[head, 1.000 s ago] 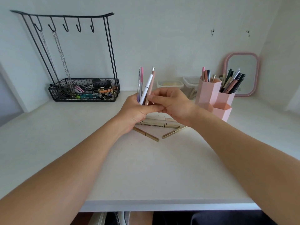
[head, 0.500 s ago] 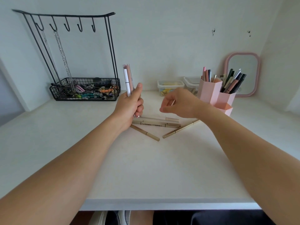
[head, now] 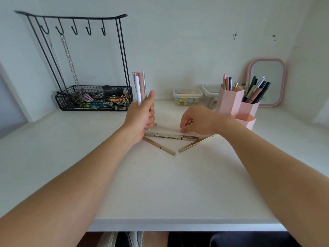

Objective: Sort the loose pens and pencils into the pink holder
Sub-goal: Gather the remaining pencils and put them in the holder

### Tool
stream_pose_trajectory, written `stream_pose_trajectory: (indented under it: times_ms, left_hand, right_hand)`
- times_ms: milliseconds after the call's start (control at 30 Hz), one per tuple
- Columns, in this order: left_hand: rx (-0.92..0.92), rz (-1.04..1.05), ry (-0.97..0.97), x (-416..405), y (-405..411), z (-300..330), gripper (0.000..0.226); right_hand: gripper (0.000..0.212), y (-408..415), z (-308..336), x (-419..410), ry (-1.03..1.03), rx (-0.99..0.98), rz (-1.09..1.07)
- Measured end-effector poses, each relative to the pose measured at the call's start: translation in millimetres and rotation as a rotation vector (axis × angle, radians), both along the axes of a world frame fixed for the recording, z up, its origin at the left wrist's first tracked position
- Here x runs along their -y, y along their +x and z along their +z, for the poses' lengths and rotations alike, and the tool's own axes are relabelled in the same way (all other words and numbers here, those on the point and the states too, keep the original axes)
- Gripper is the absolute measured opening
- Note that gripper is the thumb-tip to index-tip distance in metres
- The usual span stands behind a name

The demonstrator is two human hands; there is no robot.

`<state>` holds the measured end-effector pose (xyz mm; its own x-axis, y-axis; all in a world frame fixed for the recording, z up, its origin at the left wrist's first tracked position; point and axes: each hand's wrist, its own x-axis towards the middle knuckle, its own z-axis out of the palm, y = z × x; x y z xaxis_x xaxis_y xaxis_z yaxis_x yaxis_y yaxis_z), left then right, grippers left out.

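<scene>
Your left hand (head: pixel 140 115) grips a bundle of pens (head: pixel 139 86) upright, while your right hand (head: pixel 197 120) pinches a gold pencil (head: pixel 170 136) on the table (head: pixel 160 184).

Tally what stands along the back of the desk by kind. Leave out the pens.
Black wire rack with basket: 1
Clear plastic boxes: 2
Pink holder: 1
Pink-framed mirror: 1
Total: 5
</scene>
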<state>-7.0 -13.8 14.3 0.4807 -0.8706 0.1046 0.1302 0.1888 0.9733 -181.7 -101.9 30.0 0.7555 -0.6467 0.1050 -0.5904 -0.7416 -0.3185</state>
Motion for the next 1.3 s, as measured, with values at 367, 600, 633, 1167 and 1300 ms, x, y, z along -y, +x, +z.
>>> stream_pose_trajectory:
  times_ms: [367, 600, 633, 1167, 1300]
  left_hand:
    - [0.073, -0.028, -0.011, -1.6, -4.1, -0.6, 0.041]
    - [0.21, -0.069, -0.073, -0.4, -11.5, -5.5, 0.037]
    - [0.243, -0.056, -0.071, 0.4, -11.5, -6.4, 0.034]
    - [0.106, 0.116, -0.004, 6.5, 0.8, -2.8, 0.022]
    - [0.095, 0.128, -0.039, 5.3, 1.3, -3.4, 0.016]
  right_hand:
    - [0.014, 3.4, 10.3, -6.1, 0.427, 0.533, -0.053]
    - [0.01, 22.8, -1.7, -28.9, 0.545, 0.747, 0.025]
    - [0.007, 25.6, -4.0, -30.8, 0.555, 0.768, 0.025]
    - [0.023, -2.1, 13.2, -6.4, 0.242, 0.075, 0.002]
    - [0.016, -7.8, 10.6, -5.9, 0.163, -0.025, 0.017]
